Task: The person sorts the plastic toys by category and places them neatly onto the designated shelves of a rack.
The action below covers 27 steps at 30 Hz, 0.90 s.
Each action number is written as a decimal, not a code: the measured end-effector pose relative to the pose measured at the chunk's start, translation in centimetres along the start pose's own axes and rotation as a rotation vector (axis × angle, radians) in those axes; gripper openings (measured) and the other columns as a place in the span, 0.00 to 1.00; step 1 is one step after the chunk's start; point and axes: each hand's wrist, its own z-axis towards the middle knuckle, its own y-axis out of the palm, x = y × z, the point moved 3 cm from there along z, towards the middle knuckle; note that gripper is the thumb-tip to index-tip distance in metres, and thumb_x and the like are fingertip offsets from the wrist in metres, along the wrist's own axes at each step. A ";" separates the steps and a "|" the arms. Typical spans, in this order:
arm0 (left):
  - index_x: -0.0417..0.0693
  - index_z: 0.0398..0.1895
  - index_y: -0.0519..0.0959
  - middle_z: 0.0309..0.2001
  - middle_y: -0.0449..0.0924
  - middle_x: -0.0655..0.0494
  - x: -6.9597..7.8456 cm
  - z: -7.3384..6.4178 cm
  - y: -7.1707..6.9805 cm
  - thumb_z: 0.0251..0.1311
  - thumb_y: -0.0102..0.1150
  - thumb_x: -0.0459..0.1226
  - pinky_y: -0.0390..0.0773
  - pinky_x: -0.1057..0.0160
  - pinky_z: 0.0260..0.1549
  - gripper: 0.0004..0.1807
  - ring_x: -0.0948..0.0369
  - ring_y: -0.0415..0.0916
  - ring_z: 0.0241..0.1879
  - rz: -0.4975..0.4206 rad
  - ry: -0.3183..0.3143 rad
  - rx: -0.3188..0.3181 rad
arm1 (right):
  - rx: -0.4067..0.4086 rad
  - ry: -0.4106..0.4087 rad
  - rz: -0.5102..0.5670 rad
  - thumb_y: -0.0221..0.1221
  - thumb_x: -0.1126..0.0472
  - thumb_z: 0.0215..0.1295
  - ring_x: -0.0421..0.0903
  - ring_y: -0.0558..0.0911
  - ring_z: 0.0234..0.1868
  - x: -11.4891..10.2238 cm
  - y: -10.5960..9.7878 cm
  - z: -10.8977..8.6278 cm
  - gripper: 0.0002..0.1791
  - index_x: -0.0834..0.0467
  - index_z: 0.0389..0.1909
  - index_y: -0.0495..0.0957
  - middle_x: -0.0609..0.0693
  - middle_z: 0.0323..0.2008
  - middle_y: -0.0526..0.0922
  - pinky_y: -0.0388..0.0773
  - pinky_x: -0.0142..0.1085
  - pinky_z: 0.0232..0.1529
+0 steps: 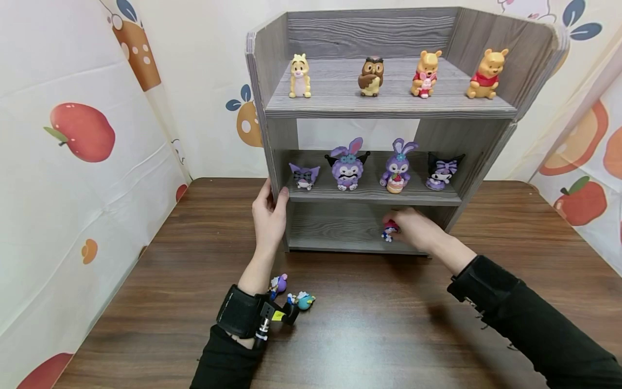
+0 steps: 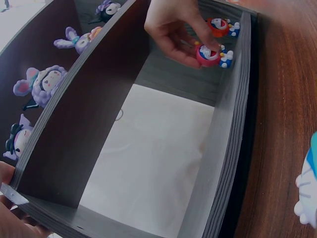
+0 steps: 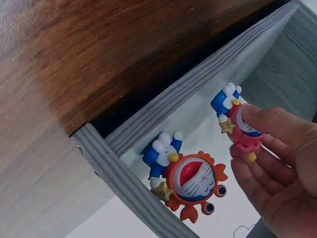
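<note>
My right hand (image 1: 418, 229) reaches into the bottom level of the grey wooden shelf (image 1: 340, 252) and pinches a small blue-and-white figurine in a pink-red hood (image 3: 243, 121) between thumb and fingers. Beside it, at the end of that level, a figurine in an orange crab hood (image 3: 193, 177) stands on the board, best seen in the right wrist view. At the shelf's left side, my left hand (image 1: 269, 219) grips the upright panel, thumb on the front edge. Whether the pinched figurine's feet touch the board I cannot tell.
Two small figurines, one purple (image 1: 279, 284) and one turquoise (image 1: 304, 300), lie on the brown table (image 1: 369, 329) near my left wrist. Several purple and dark figurines line the middle level. A yellow figure (image 1: 299, 76), an owl (image 1: 371, 76) and two bears occupy the top.
</note>
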 end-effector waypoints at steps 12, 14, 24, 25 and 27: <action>0.33 0.56 0.67 0.49 0.72 0.37 0.1 0.0 0.1 0.58 0.46 0.27 0.71 0.64 0.42 0.20 0.55 0.71 0.46 0.004 0.002 0.004 | -0.004 -0.031 -0.006 0.65 0.73 0.42 0.45 0.74 0.26 -0.1 0.2 0.2 0.11 0.65 0.29 0.75 0.50 0.24 0.75 0.70 0.38 0.27; 0.33 0.56 0.67 0.48 0.72 0.37 0.1 0.0 0.0 0.58 0.46 0.27 0.71 0.64 0.41 0.20 0.55 0.71 0.46 0.002 -0.001 0.003 | -0.007 -0.032 -0.001 0.65 0.73 0.42 0.44 0.72 0.25 -0.1 0.2 0.2 0.11 0.65 0.29 0.75 0.49 0.23 0.74 0.69 0.37 0.26; 0.26 0.54 0.65 0.48 0.70 0.31 2.6 -0.5 0.3 0.56 0.44 0.22 0.71 0.65 0.42 0.20 0.47 0.70 0.46 0.000 -0.028 0.004 | -0.003 -0.035 0.008 0.65 0.71 0.43 0.44 0.74 0.26 0.1 0.5 0.2 0.12 0.66 0.32 0.75 0.50 0.24 0.75 0.71 0.38 0.27; 0.26 0.54 0.65 0.48 0.70 0.31 2.6 -0.5 0.3 0.57 0.44 0.22 0.71 0.65 0.42 0.20 0.46 0.70 0.46 0.003 -0.028 0.004 | -0.003 -0.029 0.011 0.65 0.71 0.43 0.45 0.74 0.26 0.2 0.5 0.1 0.13 0.66 0.33 0.75 0.50 0.24 0.76 0.71 0.38 0.27; 0.26 0.55 0.65 0.48 0.70 0.31 2.5 -0.4 0.2 0.57 0.44 0.23 0.71 0.64 0.42 0.20 0.47 0.70 0.47 0.001 -0.024 0.004 | -0.002 -0.013 0.017 0.65 0.70 0.43 0.45 0.76 0.27 0.2 0.3 0.1 0.15 0.67 0.35 0.75 0.51 0.25 0.77 0.72 0.39 0.28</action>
